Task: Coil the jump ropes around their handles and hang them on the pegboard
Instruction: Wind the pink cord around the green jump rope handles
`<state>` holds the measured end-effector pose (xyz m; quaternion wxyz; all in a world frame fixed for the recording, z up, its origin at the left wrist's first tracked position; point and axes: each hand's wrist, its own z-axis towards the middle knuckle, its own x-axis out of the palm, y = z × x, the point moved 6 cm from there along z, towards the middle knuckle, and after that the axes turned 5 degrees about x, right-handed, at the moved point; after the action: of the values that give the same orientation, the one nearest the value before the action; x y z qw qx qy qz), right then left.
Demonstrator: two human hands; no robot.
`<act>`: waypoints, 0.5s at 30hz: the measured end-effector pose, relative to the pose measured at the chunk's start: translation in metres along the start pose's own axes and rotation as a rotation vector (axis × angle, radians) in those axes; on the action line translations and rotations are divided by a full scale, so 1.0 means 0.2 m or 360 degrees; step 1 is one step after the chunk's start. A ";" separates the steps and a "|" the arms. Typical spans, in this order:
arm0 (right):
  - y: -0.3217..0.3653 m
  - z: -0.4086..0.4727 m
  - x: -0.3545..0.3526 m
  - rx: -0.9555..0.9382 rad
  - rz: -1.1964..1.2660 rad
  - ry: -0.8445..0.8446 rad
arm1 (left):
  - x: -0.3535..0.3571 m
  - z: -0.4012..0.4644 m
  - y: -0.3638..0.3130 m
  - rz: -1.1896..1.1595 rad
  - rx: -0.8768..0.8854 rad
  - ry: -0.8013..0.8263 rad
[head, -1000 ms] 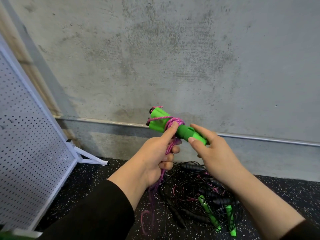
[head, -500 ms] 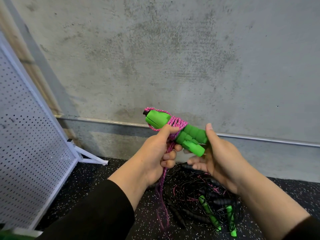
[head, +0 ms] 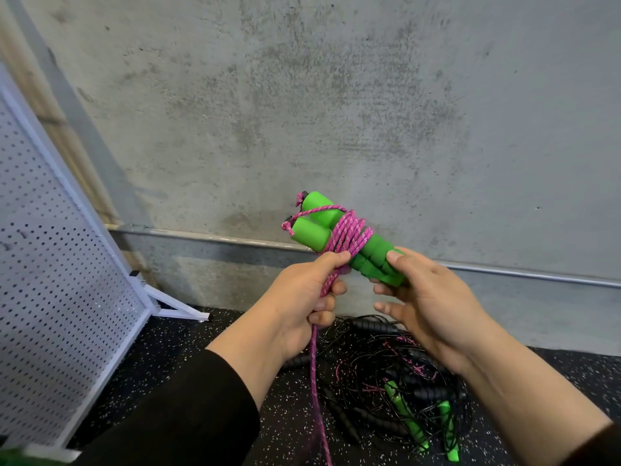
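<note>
Head view: two bare hands hold one jump rope up in front of a concrete wall [head: 336,95].
Handles: two green foam handles [head: 349,242] lie side by side as a pair, angled up to the left.
Right hand: the right hand [head: 426,304] pinches the lower ends of the handles with thumb and fingertips; its other fingers are spread loose.
Left hand: the left hand [head: 302,297] is curled round the pink rope [head: 346,235], thumb pressed against the coil.
Change: since a second ago the handles have turned in the right hand and the pink band round their middle has grown wider, with more turns on.
Meaning: coiling of this rope looks well under way but unfinished; a long tail hangs from the left hand down to the floor.
Floor: dark speckled rubber floor [head: 208,334], with a tangled pile [head: 396,381] of black and pink ropes, black handles and green handles below the hands.
Pegboard: a white pegboard [head: 60,264] stands at the left, well apart, on a white foot; no ropes hang on the part in view.
</note>
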<state>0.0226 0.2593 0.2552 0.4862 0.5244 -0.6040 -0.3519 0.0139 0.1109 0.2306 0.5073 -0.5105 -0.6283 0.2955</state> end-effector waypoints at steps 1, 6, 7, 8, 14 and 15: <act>0.02 0.00 0.00 -0.0095 -0.0184 -0.0030 | 0.00 0.00 0.00 -0.0018 -0.0006 0.0004; 0.07 -0.01 0.01 -0.0520 -0.1056 -0.0159 | 0.00 -0.01 -0.01 0.0003 0.0013 0.0032; 0.07 -0.01 0.02 -0.0612 -0.1208 -0.0165 | 0.00 -0.01 -0.01 -0.0001 0.0012 0.0018; 0.06 -0.01 0.03 -0.0693 -0.1333 -0.0157 | 0.00 -0.01 0.00 -0.0016 0.0009 -0.0009; 0.05 -0.01 0.03 -0.0722 -0.1359 -0.0161 | -0.01 -0.01 -0.01 -0.0057 0.0059 -0.0078; 0.05 -0.01 0.03 -0.0584 -0.1165 -0.0129 | -0.01 -0.01 -0.01 -0.0068 0.0065 -0.0064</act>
<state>0.0225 0.2566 0.2661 0.3902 0.5949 -0.3235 -0.6238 0.0143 0.1087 0.2333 0.5112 -0.4804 -0.6428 0.3076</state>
